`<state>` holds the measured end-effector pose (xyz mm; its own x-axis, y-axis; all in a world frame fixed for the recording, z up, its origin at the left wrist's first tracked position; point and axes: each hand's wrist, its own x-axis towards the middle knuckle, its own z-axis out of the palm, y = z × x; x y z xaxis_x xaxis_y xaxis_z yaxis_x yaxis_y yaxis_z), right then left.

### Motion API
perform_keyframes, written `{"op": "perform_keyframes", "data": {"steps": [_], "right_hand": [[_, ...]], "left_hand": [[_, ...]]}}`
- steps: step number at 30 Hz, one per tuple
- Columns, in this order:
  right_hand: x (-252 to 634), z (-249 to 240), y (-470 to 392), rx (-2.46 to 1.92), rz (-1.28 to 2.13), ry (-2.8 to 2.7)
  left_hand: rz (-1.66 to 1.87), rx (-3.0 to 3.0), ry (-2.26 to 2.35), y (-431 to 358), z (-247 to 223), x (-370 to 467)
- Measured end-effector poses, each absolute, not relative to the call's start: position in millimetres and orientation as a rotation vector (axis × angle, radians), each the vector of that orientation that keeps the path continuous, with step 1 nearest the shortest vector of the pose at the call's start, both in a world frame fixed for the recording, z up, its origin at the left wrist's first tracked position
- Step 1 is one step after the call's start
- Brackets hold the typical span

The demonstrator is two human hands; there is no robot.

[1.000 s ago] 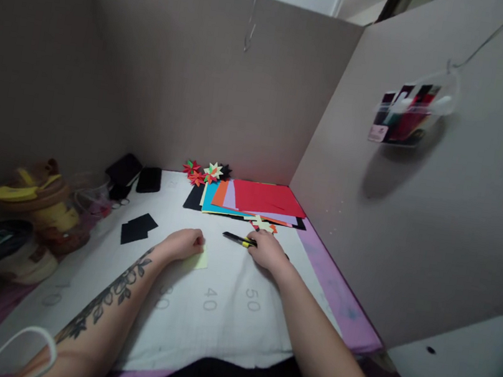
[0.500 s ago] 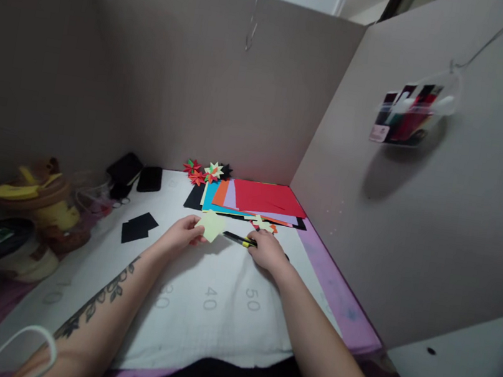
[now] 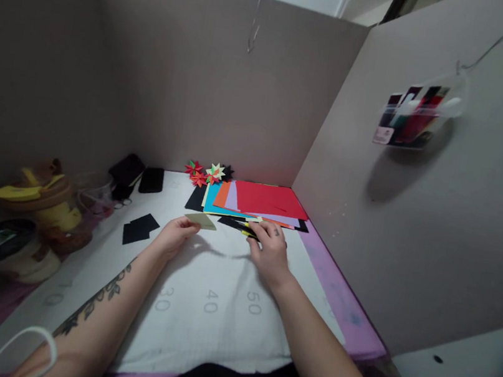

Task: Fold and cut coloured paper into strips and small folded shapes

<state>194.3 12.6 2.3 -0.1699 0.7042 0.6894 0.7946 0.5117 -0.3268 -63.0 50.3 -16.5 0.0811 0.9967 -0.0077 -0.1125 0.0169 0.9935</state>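
Note:
Between the thumb and fingers of my left hand point(image 3: 179, 231) is a small pale yellow-green paper piece point(image 3: 203, 222), tilted so its face looks darker. My right hand point(image 3: 271, 248) is closed around black scissors point(image 3: 233, 223) with yellow near the grip. Their blades point left towards the paper, a short gap apart from it. My fingers hide most of the handles. Pale paper scraps point(image 3: 254, 219) lie just behind my right hand, mostly covered by it. Two black paper squares point(image 3: 140, 228) overlap on the white sheet left of my left hand.
Coloured paper sheets point(image 3: 273, 200) are stacked at the back, with folded paper stars point(image 3: 206, 172) beside them. A black phone point(image 3: 152, 180), pots point(image 3: 54, 209) and a round tub point(image 3: 1, 246) stand at left. A clear holder point(image 3: 413, 118) hangs on the right panel.
The yellow-green paper has tipped from facing me to a flatter angle and moved slightly left. My right hand has lifted and turned the scissors, which now sit a little further back.

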Motion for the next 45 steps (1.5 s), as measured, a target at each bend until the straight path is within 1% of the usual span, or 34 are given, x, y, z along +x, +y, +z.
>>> {"op": "perform_keyframes", "data": {"steps": [6,16,45], "right_hand": [[196,2,10,-1.229,-0.289,-1.908],[195,6,7,-1.168,-0.41,-1.895],[196,4,10,-1.22,-0.351,-1.957]], "left_hand": [[1.144,1.276,1.136,51,-17,-64],[1.188,1.194,1.134,52,-20,-65],[1.146,1.245,1.196,48,-11,-63]]}}
